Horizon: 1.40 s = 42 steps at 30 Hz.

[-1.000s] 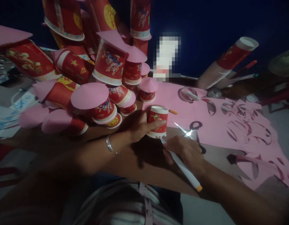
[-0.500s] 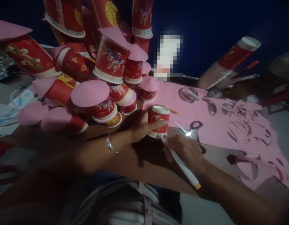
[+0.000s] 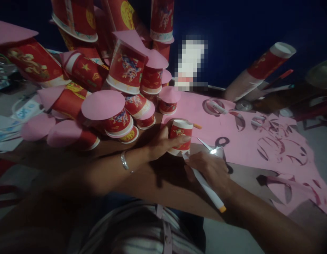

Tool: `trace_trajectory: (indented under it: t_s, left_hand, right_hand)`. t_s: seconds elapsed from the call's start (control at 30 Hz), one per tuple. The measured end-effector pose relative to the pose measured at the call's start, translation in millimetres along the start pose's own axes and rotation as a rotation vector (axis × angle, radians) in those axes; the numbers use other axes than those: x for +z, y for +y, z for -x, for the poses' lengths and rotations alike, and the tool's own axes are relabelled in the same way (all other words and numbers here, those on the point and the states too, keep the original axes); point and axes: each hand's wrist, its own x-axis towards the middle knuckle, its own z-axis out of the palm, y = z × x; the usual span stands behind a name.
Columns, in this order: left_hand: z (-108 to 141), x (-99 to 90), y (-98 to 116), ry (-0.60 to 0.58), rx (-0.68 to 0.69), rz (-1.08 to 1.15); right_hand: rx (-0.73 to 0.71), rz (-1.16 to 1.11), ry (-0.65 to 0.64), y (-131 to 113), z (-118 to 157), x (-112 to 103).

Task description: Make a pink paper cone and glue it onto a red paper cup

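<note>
My left hand (image 3: pixel 163 144) is closed around a small red paper cup (image 3: pixel 176 131) with white bands at top and bottom, its thumb lying across the front. The cup is upright, low over the brown table (image 3: pixel 163 187) or on it; I cannot tell which. My right hand (image 3: pixel 208 167) grips a white marker (image 3: pixel 209 192) with an orange end pointing toward me. The marker's tip meets the cup's lower white band. Just beyond my right hand lie open scissors (image 3: pixel 213 151) with dark handles, partly covered by the hand. An orange-tipped object (image 3: pixel 197 126) shows behind the cup.
Red cups with pink paper cones, such as this one (image 3: pixel 103 105), crowd the left and back. Pink paper sheets (image 3: pixel 190 106) with cut-out holes cover the right. A tall stack of cups (image 3: pixel 266 65) leans at the back right, near a roll of tape (image 3: pixel 244 105).
Almost nothing differs. The view has shifted very slightly, and the marker's orange end sits a touch higher and farther left. Both hands keep their hold.
</note>
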Motion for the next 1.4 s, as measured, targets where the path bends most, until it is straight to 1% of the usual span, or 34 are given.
trace_trajectory:
  t_s: [0.13,0.23,0.43,0.57,0.7,0.9,1.1,1.23,1.4]
  left_hand:
    - [0,1.2,1,0.018,-0.007,0.003]
    - [0,0.6,-1,0.032,-0.019,0.011]
    - [-1,-1.7,-3,0.003,0.002,0.006]
    - [0,-3.6,-4,0.002,-0.008,-0.019]
    - [0,-3.8,-5,0.003,-0.002,-0.013]
    - [0,-1.2,-2,0.023,-0.023,0.002]
    - [0,0.0,1,0.029,-0.007,-0.036]
    - [-1,0.9,2,-0.008,0.015,-0.04]
    - [-1,1.3,4,0.0,0.006,-0.045]
  right_hand:
    - [0.018,0.037,-0.004,1,4,1]
    - [0.021,0.017,-0.034,2,8,0]
    - [0.049,-0.047,-0.092,-1,9,-1]
    - [0.061,-0.062,-0.064,-3,8,-3]
    - [0.029,-0.089,-0.07,-1,6,-6]
    - [-0.014,-0.029,-0.017,2,2,-4]
    - [-0.029,0.001,-0.016,1,-1,-3]
    - [-0.015,-0.014,-0.027,1,-1,-2]
    - [0.015,0.014,0.004,-1,3,1]
